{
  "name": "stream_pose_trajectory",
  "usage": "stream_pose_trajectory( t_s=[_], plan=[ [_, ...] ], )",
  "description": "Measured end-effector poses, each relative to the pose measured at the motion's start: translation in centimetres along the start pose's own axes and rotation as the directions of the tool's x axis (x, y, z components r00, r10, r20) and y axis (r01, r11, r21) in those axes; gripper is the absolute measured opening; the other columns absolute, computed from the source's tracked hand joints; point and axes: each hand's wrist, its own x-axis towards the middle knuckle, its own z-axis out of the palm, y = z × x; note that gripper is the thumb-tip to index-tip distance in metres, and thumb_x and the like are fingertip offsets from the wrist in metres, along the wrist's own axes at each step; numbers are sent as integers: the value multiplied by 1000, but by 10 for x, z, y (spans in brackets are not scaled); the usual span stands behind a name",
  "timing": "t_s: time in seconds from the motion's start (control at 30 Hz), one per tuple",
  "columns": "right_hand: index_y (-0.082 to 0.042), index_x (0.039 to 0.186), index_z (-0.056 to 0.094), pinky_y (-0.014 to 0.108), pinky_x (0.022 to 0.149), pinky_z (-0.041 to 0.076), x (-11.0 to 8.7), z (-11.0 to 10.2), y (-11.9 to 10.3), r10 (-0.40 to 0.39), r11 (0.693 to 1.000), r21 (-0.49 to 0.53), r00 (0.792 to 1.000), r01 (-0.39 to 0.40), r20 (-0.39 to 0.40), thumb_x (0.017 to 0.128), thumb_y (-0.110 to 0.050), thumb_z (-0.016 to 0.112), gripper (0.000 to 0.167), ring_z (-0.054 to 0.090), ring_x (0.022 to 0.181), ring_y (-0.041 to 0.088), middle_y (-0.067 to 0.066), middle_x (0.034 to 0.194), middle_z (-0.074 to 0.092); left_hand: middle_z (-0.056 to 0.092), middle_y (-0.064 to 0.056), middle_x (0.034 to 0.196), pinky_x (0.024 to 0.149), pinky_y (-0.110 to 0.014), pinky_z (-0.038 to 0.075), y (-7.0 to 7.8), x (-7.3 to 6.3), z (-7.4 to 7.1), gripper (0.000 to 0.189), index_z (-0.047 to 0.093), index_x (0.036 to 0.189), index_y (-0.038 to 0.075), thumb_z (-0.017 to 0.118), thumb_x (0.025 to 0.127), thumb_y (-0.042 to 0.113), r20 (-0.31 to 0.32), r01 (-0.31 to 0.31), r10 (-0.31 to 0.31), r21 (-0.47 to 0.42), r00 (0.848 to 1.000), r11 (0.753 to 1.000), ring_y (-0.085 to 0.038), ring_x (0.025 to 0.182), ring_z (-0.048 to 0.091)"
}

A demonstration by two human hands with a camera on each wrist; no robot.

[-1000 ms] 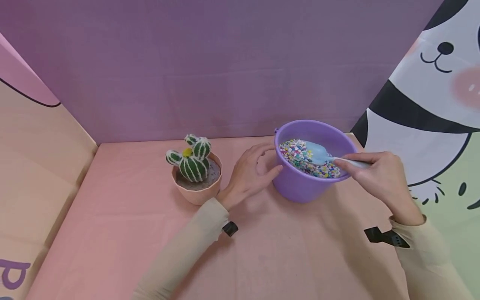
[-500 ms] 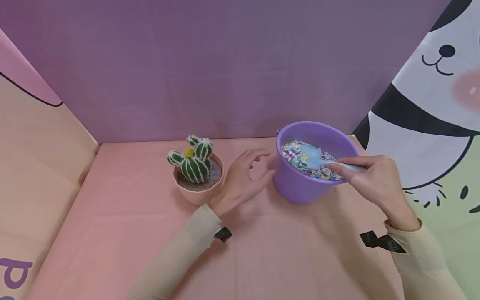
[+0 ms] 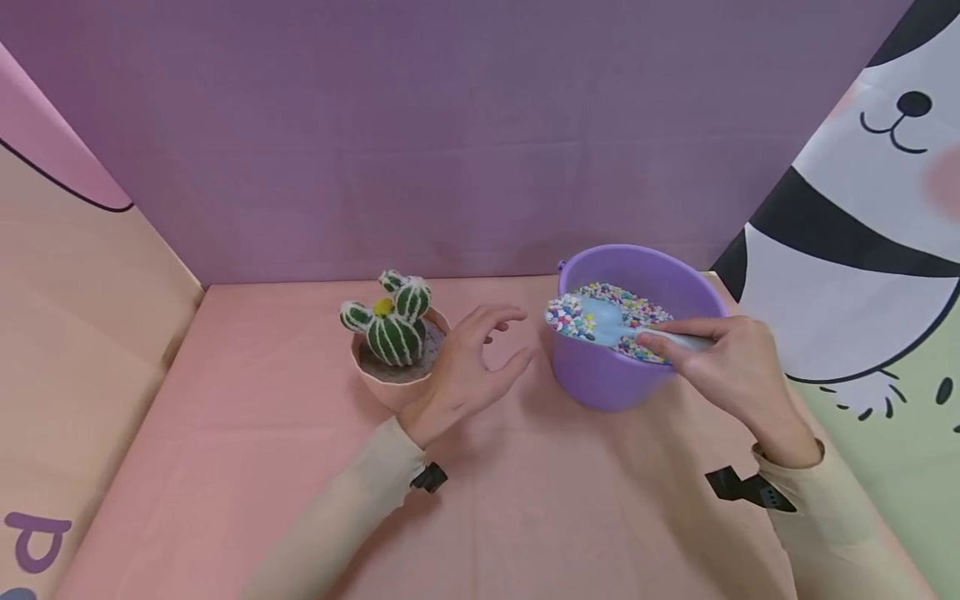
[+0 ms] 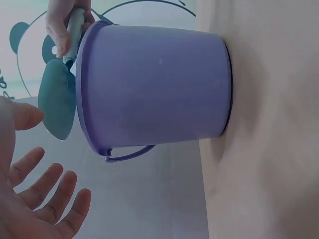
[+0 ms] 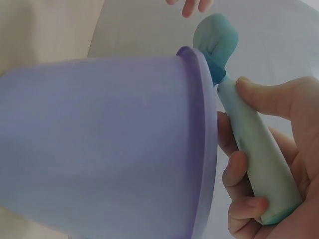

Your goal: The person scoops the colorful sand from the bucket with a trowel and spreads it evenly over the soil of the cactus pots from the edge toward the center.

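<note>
My right hand (image 3: 738, 375) grips the pale handle of a light blue hand trowel (image 3: 609, 323). Small multicoloured pebbles (image 3: 567, 317) are heaped on its blade, which overlaps the near-left rim of a purple bucket (image 3: 611, 383). Inside that bucket lie more of the same pebbles (image 3: 637, 310). Seen from the left wrist, the trowel blade (image 4: 57, 97) stands just beyond the bucket's rim. My left hand (image 3: 468, 367) holds nothing, its fingers loosely bent, between the bucket and a potted toy cactus (image 3: 395, 337). Its wrist partly covers the peach pot (image 3: 390, 393).
A pink cloth (image 3: 517, 500) covers the table. Behind it rises a purple backdrop (image 3: 450, 150), close to the bucket and the pot. A panda-print panel (image 3: 847, 292) stands along the right side, and a beige panel (image 3: 82, 317) along the left.
The trowel has come up out of the pebbles with a heap on it and moved left to the bucket's rim. My left hand has drawn back left, away from the bucket.
</note>
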Motion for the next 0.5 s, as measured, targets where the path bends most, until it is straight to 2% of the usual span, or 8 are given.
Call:
stream_pose_trajectory(
  t_s=[0.13, 0.33, 0.37, 0.5],
  plan=[
    [-22, 96, 89, 12, 70, 44, -2, 5, -4, -37, 999, 19, 999, 37, -9, 85, -42, 91, 22, 56, 89, -13, 8, 98, 81, 70, 2, 134, 95, -39, 57, -1, -6, -5, 42, 70, 132, 16, 80, 93, 27, 7, 23, -23, 19, 1000, 1000, -17, 112, 66],
    [-25, 97, 89, 13, 65, 45, -5, 11, -10, -32, 999, 22, 999, 32, -11, 82, -45, 92, 26, 59, 80, -15, -7, 80, 81, 72, 2, 131, 94, -43, 59, -2, -13, -12, 41, 70, 132, 18, 79, 94, 30, 5, 54, -54, 46, 999, 997, -21, 111, 68],
    [-25, 98, 89, 14, 64, 45, -5, 11, -11, -30, 999, 21, 1000, 30, -9, 83, -46, 91, 26, 60, 78, -15, -7, 73, 80, 72, 1, 131, 93, -45, 59, -2, -14, -13, 40, 70, 132, 18, 79, 95, 30, 5, 57, -57, 48, 998, 997, -21, 110, 69],
    [-24, 100, 88, 15, 62, 45, -7, 14, -15, -28, 999, 28, 1000, 28, -1, 83, -47, 91, 28, 60, 76, -11, -8, 70, 78, 74, 0, 128, 91, -46, 60, -4, -18, -18, 40, 71, 132, 17, 80, 94, 28, -4, 60, -60, 61, 998, 996, -20, 106, 70]
  ],
)
